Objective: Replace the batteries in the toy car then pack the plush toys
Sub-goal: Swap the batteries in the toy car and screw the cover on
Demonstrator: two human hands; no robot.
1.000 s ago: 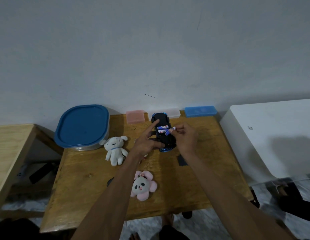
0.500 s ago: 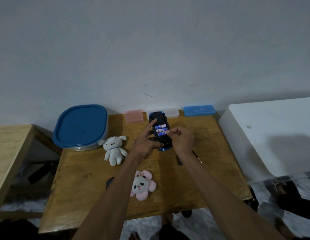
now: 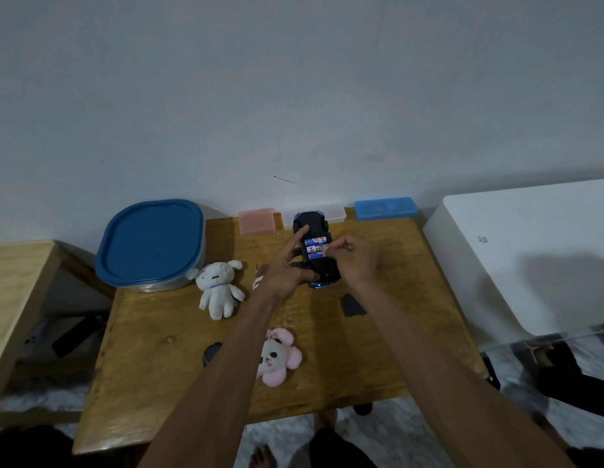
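A black and blue toy car [image 3: 312,221] lies upside down at the back of the wooden table [image 3: 158,332]. Its battery bay shows three blue-and-white batteries [image 3: 315,248] side by side. My left hand [image 3: 287,268] holds the car, forefinger stretched along its underside and thumb at its near end. My right hand [image 3: 352,261] presses its fingertips on the nearest battery. A white plush dog [image 3: 217,288] lies left of my left forearm. A pink-and-white plush panda [image 3: 277,358] lies near the front, between my arms.
A blue-lidded container [image 3: 152,243] stands back left. Pink [image 3: 257,221], clear [image 3: 337,211] and blue [image 3: 385,208] small boxes line the wall. A black cover plate [image 3: 352,306] lies near my right forearm, a dark round object [image 3: 211,353] by my left. A white cabinet [image 3: 530,258] flanks the right.
My right hand carried a battery from above the car down into the bay and now presses it in place. My left hand stayed on the car.
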